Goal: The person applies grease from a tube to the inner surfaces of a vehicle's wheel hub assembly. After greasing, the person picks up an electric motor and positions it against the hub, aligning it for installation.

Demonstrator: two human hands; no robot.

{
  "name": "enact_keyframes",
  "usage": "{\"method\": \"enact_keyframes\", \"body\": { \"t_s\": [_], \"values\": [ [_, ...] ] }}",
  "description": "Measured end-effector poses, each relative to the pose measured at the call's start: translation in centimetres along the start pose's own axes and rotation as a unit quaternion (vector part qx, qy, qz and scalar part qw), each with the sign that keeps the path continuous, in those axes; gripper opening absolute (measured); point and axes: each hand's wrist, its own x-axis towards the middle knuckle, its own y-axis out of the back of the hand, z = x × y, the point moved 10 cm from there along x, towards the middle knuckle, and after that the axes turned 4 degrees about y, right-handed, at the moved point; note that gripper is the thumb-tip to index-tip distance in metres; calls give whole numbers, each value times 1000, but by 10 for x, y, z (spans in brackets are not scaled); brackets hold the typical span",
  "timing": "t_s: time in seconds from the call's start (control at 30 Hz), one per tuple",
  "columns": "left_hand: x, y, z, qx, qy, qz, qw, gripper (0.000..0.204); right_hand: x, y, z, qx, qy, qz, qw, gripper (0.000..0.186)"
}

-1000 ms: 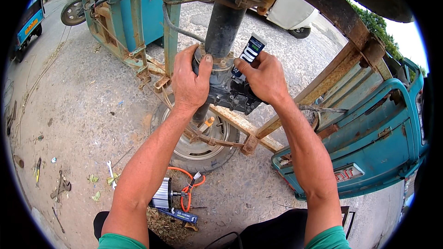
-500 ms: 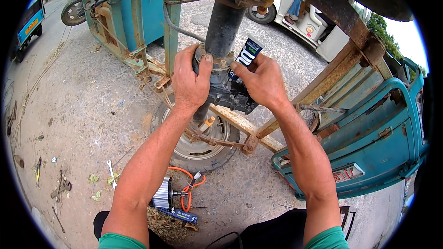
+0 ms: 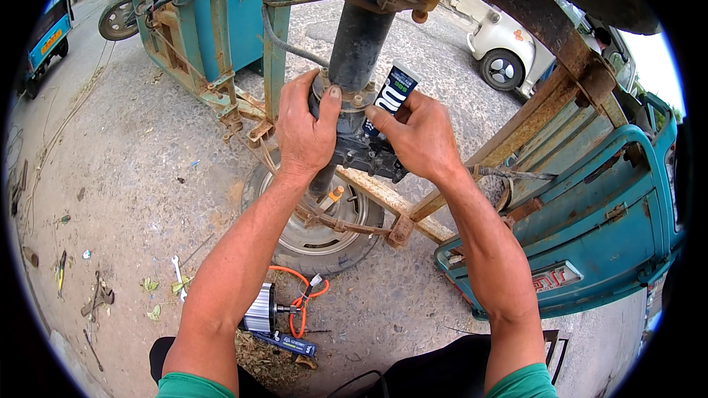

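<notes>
The left hand (image 3: 304,129) wraps around the flange (image 3: 352,96) at the foot of the black axle tube (image 3: 363,26), thumb pressed on its rim, fingers curled behind. The right hand (image 3: 417,136) grips a dark tube (image 3: 389,96) of sealant, pinched between thumb and fingers, its top sticking out at 11 o'clock from the hand and lying against the flange. The two thumbs nearly meet over the dark gear housing (image 3: 365,151), which sits just below, at 6 o'clock from the flange. A wheel (image 3: 317,232) lies on the ground under the housing. At 6 o'clock from the wheel rest a finned motor (image 3: 259,308) and orange cable (image 3: 301,302). A wrench (image 3: 178,273) lies at 9 o'clock.
</notes>
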Motion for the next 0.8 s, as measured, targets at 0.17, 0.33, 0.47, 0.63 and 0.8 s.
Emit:
{"method": "enact_keyframes", "body": {
  "t_s": [0.17, 0.33, 0.47, 0.63, 0.8],
  "values": [
    [0, 0, 1, -2, -2, 2, 1000, 58, -2, 1, -2, -12, 2, -7, 1000, 32],
    [0, 1, 0, 3, -5, 6, 1000, 57, -6, 0, -5, -19, -1, -24, 1000, 33],
    [0, 2, 1, -1, -7, 10, 1000, 56, -7, 5, -2, 17, 4, 1, 1000, 38],
    [0, 2, 2, -9, -11, 15, 1000, 55, -8, 14, 0, 36, -23, 10, 999, 34],
    [0, 3, 1, -8, -10, 16, 1000, 55, -9, 6, -3, 32, 4, -6, 999, 33]
  ]
}}
